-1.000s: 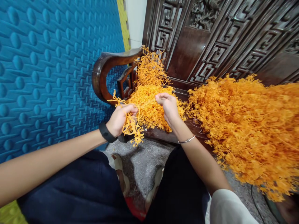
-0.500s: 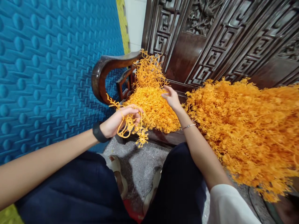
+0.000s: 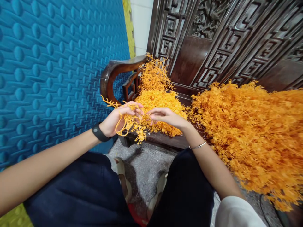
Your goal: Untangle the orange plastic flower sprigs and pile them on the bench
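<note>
My left hand (image 3: 119, 118) is curled around a small bunch of thin orange plastic sprigs (image 3: 127, 124). Their looped stems hang below the fingers, and a star-shaped end (image 3: 141, 136) dangles lowest. My right hand (image 3: 165, 116) reaches in from the right, its fingertips close to those of the left. Thumb and fingers are pinched together at what looks like a thin orange plastic sprig, mostly hidden against the pile behind. Beyond both hands, a pile of orange plastic sprigs (image 3: 163, 102) lies on the dark wooden bench (image 3: 165, 140).
A much larger orange heap (image 3: 255, 135) spreads over the bench at right. The curved armrest (image 3: 107, 77) rises at left, with a carved backrest (image 3: 196, 56) behind. Blue textured matting (image 3: 52, 72) covers the left side. My legs and sandals are below, on a speckled floor (image 3: 142, 176).
My right hand has come from the far orange pile down and left to my left hand. The left hand keeps its bunch. The view has shifted slightly.
</note>
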The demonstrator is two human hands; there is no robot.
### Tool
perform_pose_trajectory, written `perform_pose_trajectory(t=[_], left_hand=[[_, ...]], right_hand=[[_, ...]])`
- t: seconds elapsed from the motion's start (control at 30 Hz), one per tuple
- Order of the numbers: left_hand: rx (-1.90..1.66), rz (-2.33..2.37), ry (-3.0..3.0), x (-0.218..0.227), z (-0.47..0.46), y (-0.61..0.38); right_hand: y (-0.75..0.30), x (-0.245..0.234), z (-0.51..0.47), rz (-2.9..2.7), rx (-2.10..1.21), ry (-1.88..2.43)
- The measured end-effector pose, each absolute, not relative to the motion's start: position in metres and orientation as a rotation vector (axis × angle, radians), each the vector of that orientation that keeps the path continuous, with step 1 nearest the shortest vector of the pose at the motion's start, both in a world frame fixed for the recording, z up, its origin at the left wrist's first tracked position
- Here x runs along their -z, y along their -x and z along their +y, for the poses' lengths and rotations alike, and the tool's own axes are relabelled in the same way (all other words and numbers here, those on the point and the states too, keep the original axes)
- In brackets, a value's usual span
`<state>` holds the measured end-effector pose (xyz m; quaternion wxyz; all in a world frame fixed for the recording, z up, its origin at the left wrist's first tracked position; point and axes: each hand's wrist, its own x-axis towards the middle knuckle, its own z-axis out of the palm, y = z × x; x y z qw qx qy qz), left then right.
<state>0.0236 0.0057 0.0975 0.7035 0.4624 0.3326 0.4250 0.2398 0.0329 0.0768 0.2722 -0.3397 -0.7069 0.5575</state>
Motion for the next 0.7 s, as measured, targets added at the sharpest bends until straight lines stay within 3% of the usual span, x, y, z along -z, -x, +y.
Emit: perform_pose_trajectory(t=[0.1, 0.33, 0.7], left_hand=[[-0.969, 0.77, -1.113, -0.097, 0.008, -0.021], [-0.917, 0.78, -1.186, -0.098, 0.01, -0.02], [-0.966, 0.917, -1.152, -0.096, -0.003, -0.042]], right_hand=[[-0.234, -0.076, 0.03, -1.737, -1.541, 0.941], [-0.243, -0.079, 0.036, -1.47, -1.236, 0.929], [-0.235, -0.074, 0.039, -1.081, -1.225, 0.985]])
